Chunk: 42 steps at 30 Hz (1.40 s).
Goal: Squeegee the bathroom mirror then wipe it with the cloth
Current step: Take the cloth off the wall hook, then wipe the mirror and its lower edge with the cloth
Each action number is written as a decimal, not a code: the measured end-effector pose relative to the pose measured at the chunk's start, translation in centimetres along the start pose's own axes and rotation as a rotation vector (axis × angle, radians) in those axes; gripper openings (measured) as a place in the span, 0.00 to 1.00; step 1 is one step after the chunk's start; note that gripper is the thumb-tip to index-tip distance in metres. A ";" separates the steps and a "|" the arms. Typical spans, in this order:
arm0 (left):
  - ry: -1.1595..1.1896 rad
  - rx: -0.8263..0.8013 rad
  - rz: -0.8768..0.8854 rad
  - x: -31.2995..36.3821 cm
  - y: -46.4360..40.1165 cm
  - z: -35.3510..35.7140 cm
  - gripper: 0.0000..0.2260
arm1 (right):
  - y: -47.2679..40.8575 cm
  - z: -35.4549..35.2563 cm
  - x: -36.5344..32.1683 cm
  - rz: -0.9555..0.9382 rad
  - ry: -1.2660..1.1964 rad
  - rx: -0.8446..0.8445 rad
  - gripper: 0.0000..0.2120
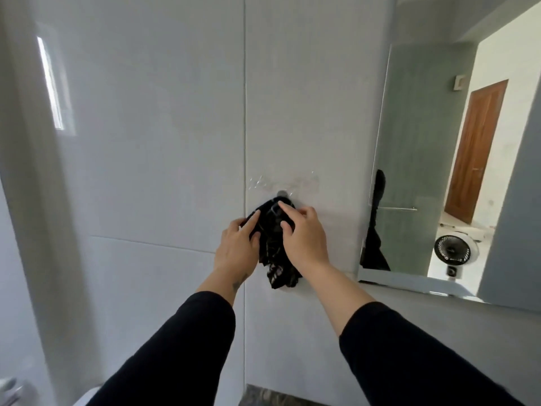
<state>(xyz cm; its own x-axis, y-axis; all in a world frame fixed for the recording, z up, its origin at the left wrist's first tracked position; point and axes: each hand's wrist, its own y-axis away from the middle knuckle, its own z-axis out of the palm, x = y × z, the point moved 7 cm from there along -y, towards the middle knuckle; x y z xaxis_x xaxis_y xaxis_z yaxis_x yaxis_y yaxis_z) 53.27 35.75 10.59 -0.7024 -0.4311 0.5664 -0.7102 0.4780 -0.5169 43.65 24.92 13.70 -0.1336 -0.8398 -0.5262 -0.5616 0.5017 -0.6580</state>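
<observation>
A: Hands meet at the centre of the view, both reaching forward to a pale tiled wall (164, 142). What hangs there?

B: A black cloth (273, 253) with a faint light pattern, hanging from a small metal hook (282, 193) just above the hands, at about twelve o'clock from them. The cloth droops down between the two wrists.

A: How are the fingers placed?

B: The left hand (238, 244) lies against the cloth's left edge, fingers loosely spread and touching the fabric, thumb resting on it. The right hand (304, 232) covers the cloth's upper right, index finger stretched toward the hook and thumb pressing the fabric. Whether either hand truly grips the cloth, I cannot tell. Both arms wear black sleeves (175, 356) pushed up the forearm.

A: And the mirror?

B: The mirror (415, 159) sits at three o'clock from the hands, mounted on the same wall, well apart from the cloth. It reflects a wooden door (475, 148), a small white fan (455, 250) and a dark figure at its left edge.
</observation>
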 end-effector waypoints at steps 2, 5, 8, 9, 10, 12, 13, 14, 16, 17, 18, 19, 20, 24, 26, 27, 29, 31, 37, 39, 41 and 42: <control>0.039 0.005 0.023 -0.6 -0.7 1.1 0.21 | -0.2 0.6 0.2 0.009 0.004 0.077 0.21; 0.149 0.085 0.023 -0.8 -1.3 1.7 0.22 | -0.6 1.0 0.8 0.031 -0.076 0.119 0.22; 0.141 0.113 0.059 -0.6 -1.6 2.0 0.24 | -1.0 1.2 1.2 0.059 -0.111 0.107 0.23; 0.163 0.104 0.061 -0.5 -1.6 2.1 0.24 | -1.1 1.3 1.2 0.058 -0.109 0.103 0.23; 0.198 0.099 0.056 -0.4 -1.6 2.0 0.25 | -1.2 1.2 1.2 0.050 -0.106 0.100 0.24; 0.258 0.133 0.029 -0.3 -1.6 1.6 0.24 | -1.5 1.0 1.2 0.039 -0.115 0.088 0.24; 0.276 0.169 0.015 -0.1 -1.6 1.1 0.24 | -1.6 0.7 1.1 0.037 -0.117 0.079 0.24; 0.287 0.199 0.007 0.2 -1.6 0.6 0.24 | -1.8 0.4 1.1 0.032 -0.109 0.068 0.23; 0.271 0.230 0.024 1.1 -1.5 -0.4 0.25 | -2.1 -0.5 0.9 0.014 -0.093 0.059 0.22; 0.255 0.240 0.045 1.8 -1.4 -0.9 0.25 | -2.1 -1.1 0.7 0.003 -0.092 0.060 0.22; 0.244 0.253 0.070 2.6 -1.2 -1.5 0.25 | -2.1 -1.8 0.6 -0.006 -0.090 0.064 0.22; 0.241 0.266 0.094 3.4 -1.1 -2.2 0.25 | -2.1 -2.6 0.4 -0.014 -0.085 0.068 0.21; 0.241 0.279 0.119 4.3 -0.9 -2.8 0.26 | -2.1 -3.6 0.2 -0.024 -0.082 0.077 0.21; 0.209 0.311 0.253 9.5 -0.5 -5.1 0.26 | -2.8 -9.3 -1.0 -0.088 -0.050 0.177 0.20; 0.217 0.322 0.322 12.8 -0.5 -6.0 0.25 | -3.4 -12.8 -1.6 -0.115 0.014 0.269 0.21; 0.224 0.324 0.358 14.7 -0.6 -6.4 0.25 | -3.7 -14.7 -1.9 -0.119 0.049 0.330 0.21; 0.237 0.323 0.434 18.8 -0.7 -7.0 0.25 | -4.2 -18.7 -2.4 -0.108 0.099 0.456 0.23; 0.260 0.312 0.505 22.9 -0.8 -7.3 0.26 | -4.9 -22.8 -2.9 -0.100 0.126 0.549 0.24; 0.251 0.202 0.539 29.9 -2.2 -6.2 0.30 | -7.9 -31.5 -4.8 -0.230 0.322 0.673 0.23; 0.222 0.116 0.467 29.9 -3.4 -4.3 0.31 | -9.5 -33.0 -4.7 -0.255 0.394 0.673 0.24; 0.160 0.006 0.334 28.8 -5.0 -1.7 0.34 | -11.3 -34.2 -4.5 -0.243 0.433 0.659 0.25; 0.123 -0.044 0.270 28.2 -5.6 -0.4 0.35 | -12.2 -34.5 -4.4 -0.230 0.444 0.656 0.25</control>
<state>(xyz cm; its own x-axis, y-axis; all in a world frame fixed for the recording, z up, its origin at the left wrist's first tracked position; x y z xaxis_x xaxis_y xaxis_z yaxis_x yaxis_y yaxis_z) 37.48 21.23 29.75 -0.8525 -0.1893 0.4872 -0.4940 0.5965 -0.6326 22.94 15.37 42.65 -0.4615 -0.8709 -0.1688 -0.0416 0.2113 -0.9765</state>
